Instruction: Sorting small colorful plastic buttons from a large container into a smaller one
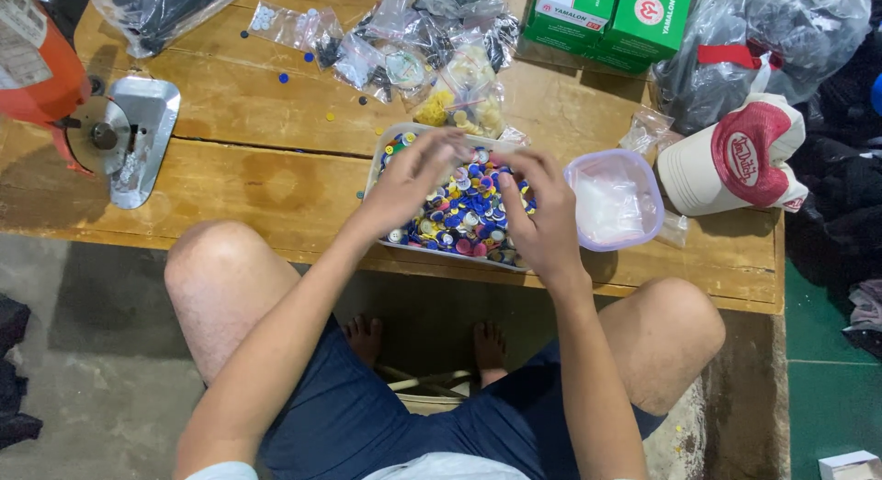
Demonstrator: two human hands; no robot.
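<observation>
Blue, yellow, pink and white plastic buttons (464, 214) are heaped in a shallow white rectangular tray (378, 158), which is set at the near edge of the worn wooden tabletop (248, 168), about midway along it. The left hand (411, 181) is laid over the left part of the heap, its fingers spread and bent down onto the buttons; whether anything is pinched between them cannot be told. The right hand (539, 214) is held over the right part of the tray, fingers curled inward, and any button in its grip is hidden. Just beside the tray on the right, a lilac-rimmed clear plastic tub (614, 200) is seen. Small clear plastic bags (404, 48) are scattered toward the far edge, with two green cardboard boxes (611, 16) behind them. A red-and-cream cap (735, 158) is placed near the right edge, and a silver-based cutting machine (124, 135) near the left edge.
</observation>
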